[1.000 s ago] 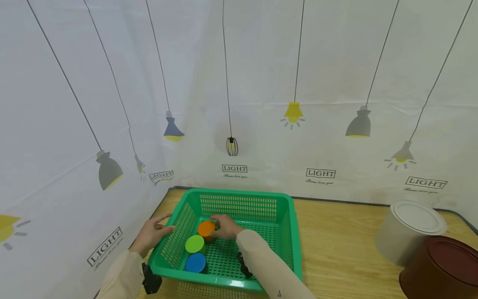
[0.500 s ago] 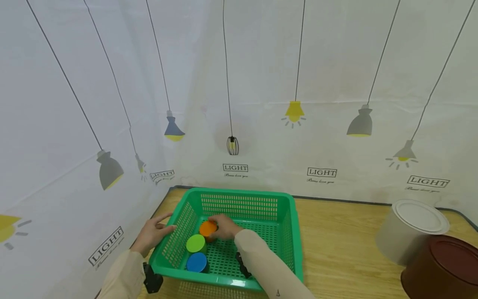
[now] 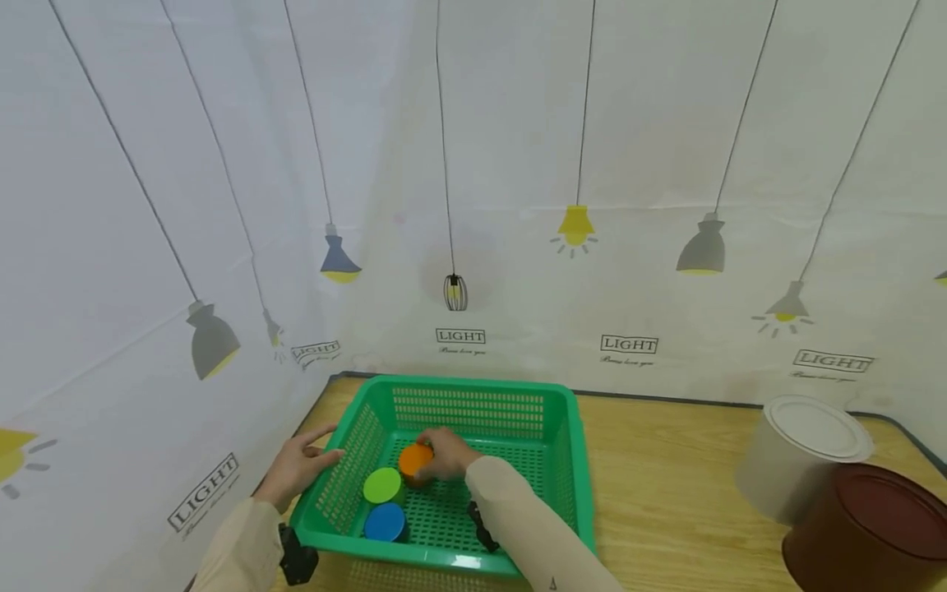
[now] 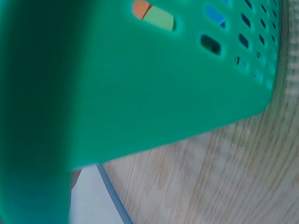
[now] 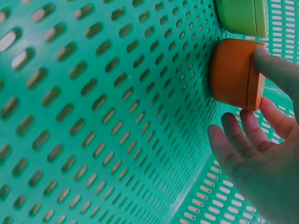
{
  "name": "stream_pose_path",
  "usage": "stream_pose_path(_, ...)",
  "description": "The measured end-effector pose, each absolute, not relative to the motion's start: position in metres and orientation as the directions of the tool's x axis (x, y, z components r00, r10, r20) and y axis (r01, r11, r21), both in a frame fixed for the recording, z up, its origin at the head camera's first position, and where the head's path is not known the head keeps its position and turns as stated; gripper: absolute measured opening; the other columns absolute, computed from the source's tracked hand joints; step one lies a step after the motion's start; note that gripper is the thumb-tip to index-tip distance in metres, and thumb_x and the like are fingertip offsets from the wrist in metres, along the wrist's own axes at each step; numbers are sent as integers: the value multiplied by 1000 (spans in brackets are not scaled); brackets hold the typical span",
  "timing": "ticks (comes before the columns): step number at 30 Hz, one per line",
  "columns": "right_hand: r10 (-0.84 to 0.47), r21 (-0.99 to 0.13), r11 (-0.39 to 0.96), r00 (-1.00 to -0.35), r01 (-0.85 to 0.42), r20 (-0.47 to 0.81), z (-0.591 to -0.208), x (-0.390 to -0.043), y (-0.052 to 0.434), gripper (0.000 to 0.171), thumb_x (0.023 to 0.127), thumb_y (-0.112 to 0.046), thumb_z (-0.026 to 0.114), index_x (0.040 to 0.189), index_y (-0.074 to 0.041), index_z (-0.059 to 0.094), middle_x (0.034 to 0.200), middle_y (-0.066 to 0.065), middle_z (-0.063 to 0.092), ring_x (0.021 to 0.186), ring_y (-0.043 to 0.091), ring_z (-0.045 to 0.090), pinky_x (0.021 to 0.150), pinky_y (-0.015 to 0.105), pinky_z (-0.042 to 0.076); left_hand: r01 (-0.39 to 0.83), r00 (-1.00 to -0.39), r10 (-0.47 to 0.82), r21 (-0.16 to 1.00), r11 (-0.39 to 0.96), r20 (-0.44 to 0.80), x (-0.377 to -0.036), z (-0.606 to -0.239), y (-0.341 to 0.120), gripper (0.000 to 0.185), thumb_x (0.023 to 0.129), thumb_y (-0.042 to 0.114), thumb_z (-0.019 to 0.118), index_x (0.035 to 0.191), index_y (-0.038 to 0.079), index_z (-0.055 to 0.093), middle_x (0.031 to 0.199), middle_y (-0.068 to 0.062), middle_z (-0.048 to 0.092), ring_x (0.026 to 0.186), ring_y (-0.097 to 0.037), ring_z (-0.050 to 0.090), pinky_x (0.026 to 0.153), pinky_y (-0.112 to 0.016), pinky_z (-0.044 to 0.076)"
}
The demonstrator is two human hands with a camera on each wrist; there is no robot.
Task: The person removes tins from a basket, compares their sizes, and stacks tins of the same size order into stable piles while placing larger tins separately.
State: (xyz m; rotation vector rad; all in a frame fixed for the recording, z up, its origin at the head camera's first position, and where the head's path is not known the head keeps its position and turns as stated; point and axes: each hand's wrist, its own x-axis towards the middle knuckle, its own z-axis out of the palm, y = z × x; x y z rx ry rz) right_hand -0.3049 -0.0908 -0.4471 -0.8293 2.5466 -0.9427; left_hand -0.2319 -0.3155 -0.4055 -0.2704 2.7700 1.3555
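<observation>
In the green plastic basket [image 3: 473, 555], my right hand [image 3: 447, 454] pinches a small orange round lidded jar [image 3: 415, 464]. The right wrist view shows the thumb on one side of its orange lid [image 5: 257, 77] and the index finger on the opposite side, the other fingers loosely bent below. A lime-green jar [image 3: 383, 487] and a blue jar [image 3: 385, 523] stand in a row nearer me, along the basket's left side. My left hand [image 3: 299, 467] holds the basket's left rim, thumb over the edge; the rim [image 4: 35, 116] hides most of that hand in the left wrist view.
A white lidded bucket [image 3: 799, 460] and a dark red-brown one [image 3: 873, 526] stand on the wooden table [image 3: 658, 477] to the right. A wall covering [image 3: 518, 164] printed with hanging lamps rises behind the table and on its left.
The orange jar has shifted slightly right and towards me, away from the lime-green jar, with my right hand closing round it. The left hand stays at the rim. The head view has shifted slightly.
</observation>
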Motion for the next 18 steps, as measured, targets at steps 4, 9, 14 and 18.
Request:
stream_pose_path(4, -598, -668, 637, -794, -385, -113, -447, -305, -88, 47, 76, -16, 70, 118, -3, 53, 113, 10, 52, 93, 19, 52, 75, 28, 45, -175, -984, -132, 776, 606, -120, -231, -406, -318, 59, 85, 24, 60, 135, 2, 36, 107, -29, 53, 79, -23, 59, 64, -39, 49)
stream_pose_path(9, -598, -694, 637, -783, -337, -169, -443, -303, -84, 48, 74, -15, 73, 116, -3, 52, 107, 10, 53, 92, 21, 53, 74, 30, 46, -200, -979, -144, 782, 591, -142, -232, -406, -320, 60, 85, 23, 61, 135, 2, 35, 107, -28, 54, 75, -21, 59, 62, -36, 49)
stream_pose_path(14, -613, -720, 618, -767, -315, -190, -444, -301, -79, 62, 71, -15, 75, 124, -6, 44, 112, 11, 52, 97, 23, 52, 78, 32, 45, -220, -975, -151, 791, 571, -163, -233, -405, -318, 59, 85, 20, 60, 135, 2, 34, 99, -22, 58, 69, -18, 59, 60, -34, 49)
stream_pose_path(18, -641, -724, 597, -748, -345, -172, -448, -302, -76, 64, 71, -12, 75, 126, -8, 43, 117, 11, 50, 99, 22, 51, 79, 30, 44, -219, -975, -147, 797, 563, -164, -234, -404, -315, 58, 86, 19, 60, 135, 2, 34, 93, -19, 59, 66, -17, 59, 58, -34, 49)
